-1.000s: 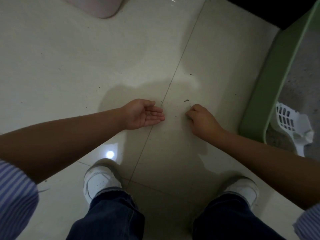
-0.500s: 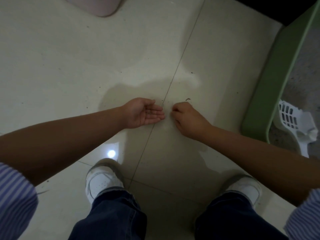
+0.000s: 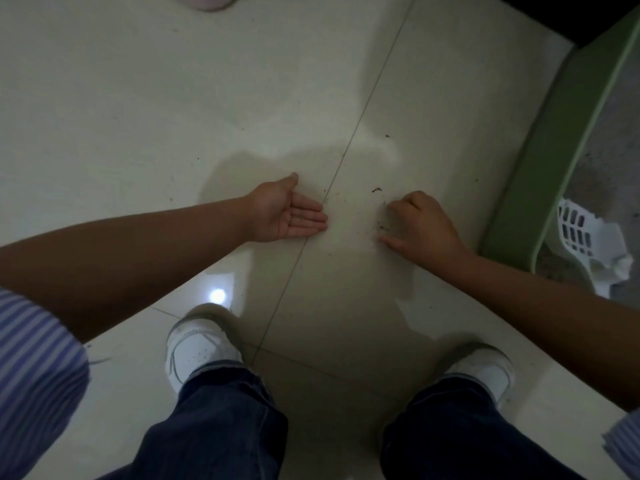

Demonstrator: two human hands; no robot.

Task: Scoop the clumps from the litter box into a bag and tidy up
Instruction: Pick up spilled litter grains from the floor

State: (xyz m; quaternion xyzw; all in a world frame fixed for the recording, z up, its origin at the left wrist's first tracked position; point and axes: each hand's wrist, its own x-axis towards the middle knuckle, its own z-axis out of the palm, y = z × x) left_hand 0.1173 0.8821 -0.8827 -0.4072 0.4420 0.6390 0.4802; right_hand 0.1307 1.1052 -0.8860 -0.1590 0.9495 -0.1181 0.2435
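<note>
My left hand (image 3: 294,213) lies palm up on the pale tiled floor (image 3: 173,98), fingers straight, with a few dark litter grains on the fingers. My right hand (image 3: 420,225) rests knuckles up on the floor to its right, fingers bent down onto the tile and thumb stretched out. Scattered litter grains (image 3: 376,189) lie on the floor between and just beyond the hands. The green litter box (image 3: 540,168) stands at the right, with grey litter inside. A white slotted scoop (image 3: 585,237) leans inside its near corner.
My two white shoes (image 3: 197,351) and dark trouser legs fill the bottom of the view. A pink rounded object (image 3: 207,1) sits on the floor at the top edge. A dark gap lies behind the litter box at the top right.
My right hand swept left to my left hand's fingertips, then drew back right, and now rests apart from it with fingers bent onto the tile. My left hand stayed palm up.
</note>
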